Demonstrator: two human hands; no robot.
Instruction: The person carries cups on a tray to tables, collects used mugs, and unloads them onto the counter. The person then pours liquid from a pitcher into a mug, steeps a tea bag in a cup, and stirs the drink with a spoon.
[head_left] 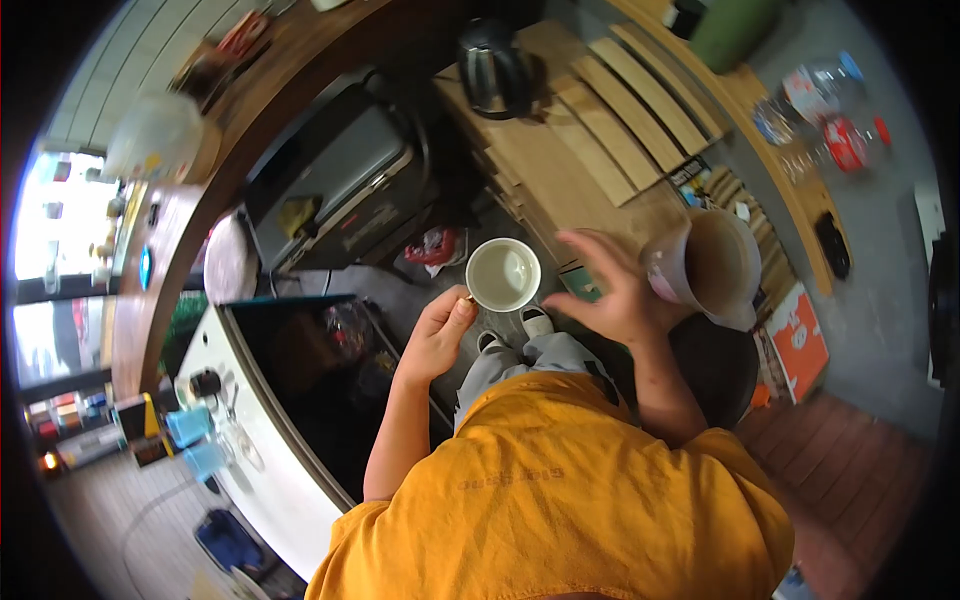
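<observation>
Only the head cam here, and clock spots are from the cup [490,272]. It's mid-shot, above the shoes [536,320], and you look right into its mouth. The left hand [436,338] has it pinched at the rim's 7-to-8 o'clock side, thumb on top. The right hand [617,300] is at 3, bare, thumb and fingers spread wide, just beside the cup. Further out at 3 there's a jug [745,265]. Kettle [490,75] sits at 12 on a wood table [553,185]. Red bag [432,245] is near at 10, big dark case [335,170] behind it. Bottles [848,142] way out at 2.
</observation>
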